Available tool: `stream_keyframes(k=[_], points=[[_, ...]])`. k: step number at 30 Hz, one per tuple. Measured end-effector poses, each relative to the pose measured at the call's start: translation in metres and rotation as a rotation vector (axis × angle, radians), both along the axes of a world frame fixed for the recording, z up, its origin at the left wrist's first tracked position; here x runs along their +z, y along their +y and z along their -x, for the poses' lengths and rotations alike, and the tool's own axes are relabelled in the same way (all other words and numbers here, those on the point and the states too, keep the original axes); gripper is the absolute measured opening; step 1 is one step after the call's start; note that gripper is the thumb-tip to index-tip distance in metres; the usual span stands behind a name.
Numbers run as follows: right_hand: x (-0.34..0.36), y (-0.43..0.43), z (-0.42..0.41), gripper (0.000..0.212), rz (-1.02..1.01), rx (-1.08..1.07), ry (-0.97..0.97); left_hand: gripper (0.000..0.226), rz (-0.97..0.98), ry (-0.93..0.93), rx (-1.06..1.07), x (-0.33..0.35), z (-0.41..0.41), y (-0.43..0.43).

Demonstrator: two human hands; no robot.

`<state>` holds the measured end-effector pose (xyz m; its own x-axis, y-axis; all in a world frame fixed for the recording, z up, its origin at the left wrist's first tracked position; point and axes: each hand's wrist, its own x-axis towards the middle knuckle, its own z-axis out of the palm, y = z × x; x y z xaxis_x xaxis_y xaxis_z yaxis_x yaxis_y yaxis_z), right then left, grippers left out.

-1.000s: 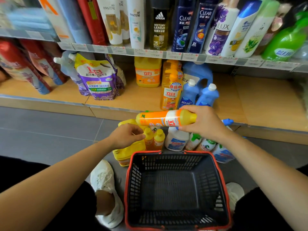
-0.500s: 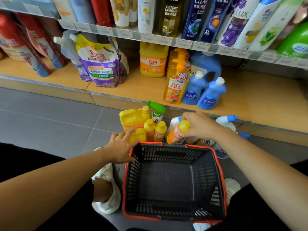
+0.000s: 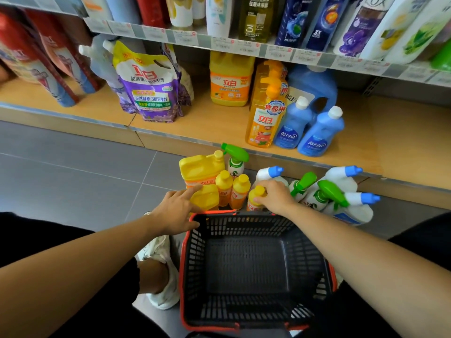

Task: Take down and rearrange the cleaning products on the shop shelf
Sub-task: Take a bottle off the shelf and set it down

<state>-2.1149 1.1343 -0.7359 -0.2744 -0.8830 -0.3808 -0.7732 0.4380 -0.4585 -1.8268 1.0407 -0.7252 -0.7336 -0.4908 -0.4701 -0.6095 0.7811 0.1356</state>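
Centre of frame: the right hand (image 3: 275, 197) is gripping the cap end of a small orange bottle (image 3: 256, 198), which is standing upright on the floor just beyond the far rim of the empty basket (image 3: 244, 213). The left hand (image 3: 175, 213) is resting with fingers spread flat on a yellow jug (image 3: 205, 197) left of it. Two more orange bottles are standing between them. White spray bottles (image 3: 341, 191) are crowding the right; bare shelf (image 3: 390, 142) is lying open at upper right.

Bright, even light; wide-angle bending and soft blur at edges.
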Motion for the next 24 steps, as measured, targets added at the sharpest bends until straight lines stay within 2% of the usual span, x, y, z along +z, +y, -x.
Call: stream_keyframes(k=[3,5,7,9,12,15,20,24], points=[[0.0,0.002,0.0,0.016,0.011,0.015,0.031,0.042,-0.011,0.01,0.002,0.002,-0.001,-0.002],[0.002,0.008,-0.001,0.015,0.027,0.035,0.121,0.045,-0.012,-0.022,-0.008,0.004,0.002,-0.003],[0.007,0.013,-0.002,0.031,0.066,0.068,0.251,0.048,-0.043,-0.053,-0.015,0.01,0.008,-0.009],[0.016,0.014,-0.003,0.038,0.137,0.059,0.31,0.043,-0.13,-0.025,0.026,0.02,0.017,-0.026],[0.036,0.007,0.0,0.036,0.267,-0.002,0.288,0.035,-0.249,0.108,0.144,0.039,0.034,-0.06],[0.061,-0.011,0.011,0.038,0.456,-0.083,0.226,0.026,-0.277,0.288,0.262,0.049,0.054,-0.093],[0.09,-0.076,0.034,0.057,0.705,-0.28,0.066,0.018,-0.319,0.562,0.531,0.047,0.096,-0.146],[0.083,-0.132,0.04,0.077,0.739,-0.456,-0.008,0.035,-0.351,0.802,0.783,0.037,0.133,-0.193]])
